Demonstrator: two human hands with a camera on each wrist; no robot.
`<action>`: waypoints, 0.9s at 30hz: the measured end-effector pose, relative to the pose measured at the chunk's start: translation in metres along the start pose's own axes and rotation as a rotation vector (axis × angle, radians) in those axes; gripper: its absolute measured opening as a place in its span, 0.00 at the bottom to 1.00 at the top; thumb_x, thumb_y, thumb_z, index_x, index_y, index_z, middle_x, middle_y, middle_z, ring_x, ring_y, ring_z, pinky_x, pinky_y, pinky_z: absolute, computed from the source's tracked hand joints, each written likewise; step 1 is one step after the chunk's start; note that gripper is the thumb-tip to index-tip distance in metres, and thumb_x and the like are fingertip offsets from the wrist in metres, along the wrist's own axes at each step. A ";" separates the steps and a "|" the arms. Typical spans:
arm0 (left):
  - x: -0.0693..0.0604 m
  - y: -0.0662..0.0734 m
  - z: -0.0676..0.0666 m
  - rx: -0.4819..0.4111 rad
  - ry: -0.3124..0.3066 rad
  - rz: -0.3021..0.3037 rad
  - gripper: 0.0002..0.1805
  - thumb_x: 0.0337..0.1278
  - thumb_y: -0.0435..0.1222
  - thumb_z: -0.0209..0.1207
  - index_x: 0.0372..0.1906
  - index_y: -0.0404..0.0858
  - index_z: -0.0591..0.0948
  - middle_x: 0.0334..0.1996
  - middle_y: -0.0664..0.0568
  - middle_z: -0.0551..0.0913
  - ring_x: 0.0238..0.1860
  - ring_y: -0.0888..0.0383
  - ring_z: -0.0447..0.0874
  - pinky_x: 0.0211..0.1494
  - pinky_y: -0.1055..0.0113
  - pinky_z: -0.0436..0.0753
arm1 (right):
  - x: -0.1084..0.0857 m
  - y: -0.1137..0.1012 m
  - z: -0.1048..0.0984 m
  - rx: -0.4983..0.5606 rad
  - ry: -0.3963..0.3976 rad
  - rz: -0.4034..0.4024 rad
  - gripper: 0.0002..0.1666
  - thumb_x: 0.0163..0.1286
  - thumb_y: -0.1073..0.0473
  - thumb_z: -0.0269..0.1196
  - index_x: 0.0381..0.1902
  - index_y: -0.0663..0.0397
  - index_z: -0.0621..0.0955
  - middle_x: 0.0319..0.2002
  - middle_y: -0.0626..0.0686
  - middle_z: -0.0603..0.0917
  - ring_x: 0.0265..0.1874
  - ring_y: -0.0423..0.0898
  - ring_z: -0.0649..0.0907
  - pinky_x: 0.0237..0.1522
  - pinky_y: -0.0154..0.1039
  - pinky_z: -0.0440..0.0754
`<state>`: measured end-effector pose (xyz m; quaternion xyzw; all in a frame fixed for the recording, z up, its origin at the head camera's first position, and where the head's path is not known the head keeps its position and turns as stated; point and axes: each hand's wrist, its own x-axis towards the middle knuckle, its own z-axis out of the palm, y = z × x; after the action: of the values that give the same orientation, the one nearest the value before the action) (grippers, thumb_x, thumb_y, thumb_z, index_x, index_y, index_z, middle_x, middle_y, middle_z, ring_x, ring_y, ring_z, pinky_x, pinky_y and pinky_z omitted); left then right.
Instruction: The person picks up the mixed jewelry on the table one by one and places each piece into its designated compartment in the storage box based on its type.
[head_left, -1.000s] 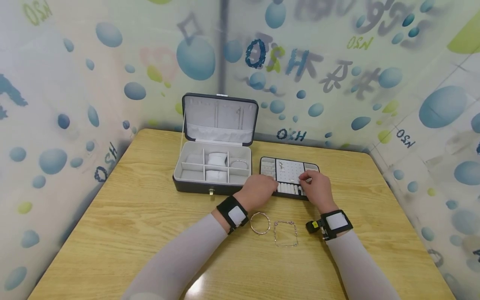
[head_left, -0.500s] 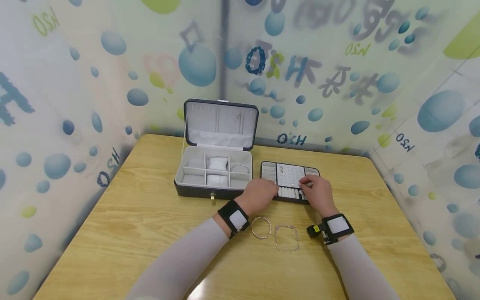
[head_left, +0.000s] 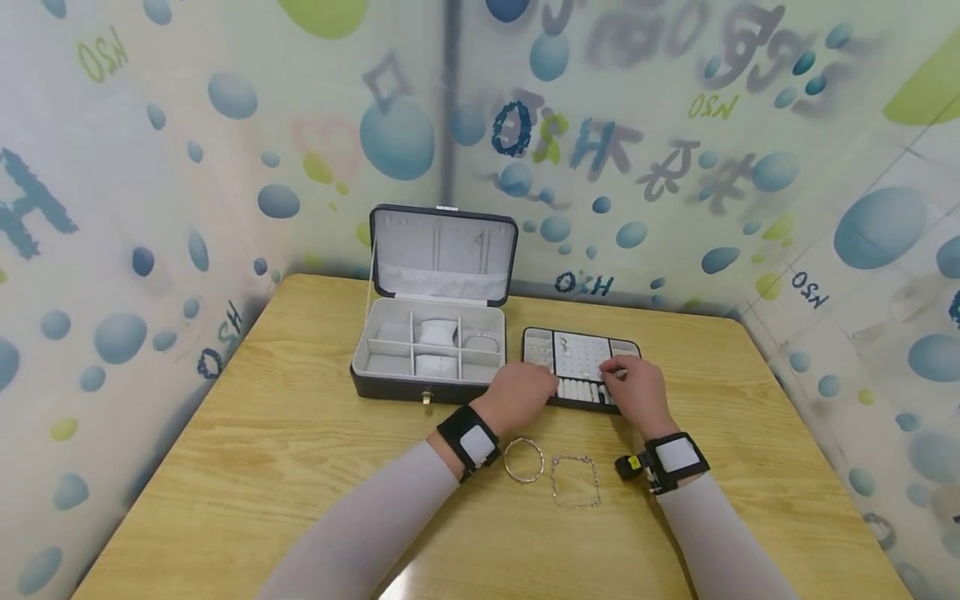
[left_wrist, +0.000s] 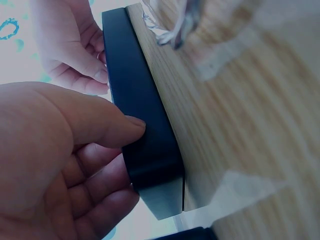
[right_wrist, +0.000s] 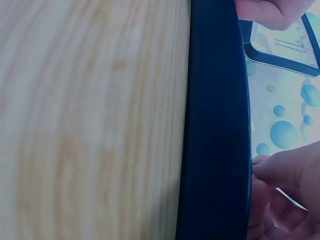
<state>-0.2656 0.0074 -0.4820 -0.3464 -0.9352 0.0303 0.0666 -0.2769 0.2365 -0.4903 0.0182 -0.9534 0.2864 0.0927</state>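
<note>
A shallow dark jewelry tray (head_left: 582,357) with pale ring rolls, small compartments and a perforated earring panel lies on the table. My left hand (head_left: 519,393) grips its front left corner; in the left wrist view the thumb (left_wrist: 122,127) presses the outer wall and the fingers curl over inside. At the panel's right side, my right hand (head_left: 636,390) pinches with thumb and forefinger a tiny piece that looks like an earring, mostly hidden by the fingertips. A round bangle (head_left: 524,442) and a squarish chain bracelet (head_left: 575,457) lie in front of the tray.
Left of the tray stands an open jewelry box (head_left: 386,390), its lid (head_left: 450,250) upright. White cushions (head_left: 437,333) and a bangle (head_left: 481,338) sit in its compartments. The wooden table (head_left: 300,467) meets patterned walls behind.
The head view has tilted upward a little, so everything appears lower in it. Both hands keep nearly the same places on the tray, the right fingertips staying at the panel.
</note>
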 end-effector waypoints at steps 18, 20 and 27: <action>0.003 -0.003 -0.003 0.009 0.003 0.000 0.08 0.76 0.38 0.60 0.46 0.50 0.88 0.41 0.58 0.90 0.39 0.59 0.88 0.39 0.62 0.86 | 0.004 -0.003 -0.001 -0.011 0.007 -0.009 0.09 0.74 0.61 0.67 0.46 0.57 0.91 0.48 0.60 0.90 0.36 0.51 0.84 0.35 0.37 0.77; 0.002 -0.002 -0.002 0.007 0.006 0.003 0.07 0.75 0.38 0.60 0.46 0.50 0.88 0.40 0.58 0.90 0.39 0.59 0.88 0.39 0.62 0.86 | 0.002 -0.003 -0.001 -0.009 0.001 -0.007 0.09 0.74 0.62 0.67 0.47 0.57 0.91 0.48 0.60 0.90 0.36 0.51 0.83 0.35 0.37 0.77; 0.001 -0.001 0.002 0.010 0.027 0.009 0.07 0.75 0.38 0.60 0.44 0.50 0.88 0.39 0.58 0.90 0.37 0.60 0.87 0.38 0.63 0.85 | 0.000 -0.003 0.001 -0.009 -0.010 0.007 0.09 0.74 0.61 0.67 0.47 0.57 0.91 0.48 0.60 0.90 0.36 0.51 0.83 0.35 0.38 0.77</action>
<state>-0.2675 0.0071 -0.4841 -0.3506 -0.9325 0.0307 0.0810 -0.2768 0.2336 -0.4895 0.0157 -0.9552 0.2825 0.0870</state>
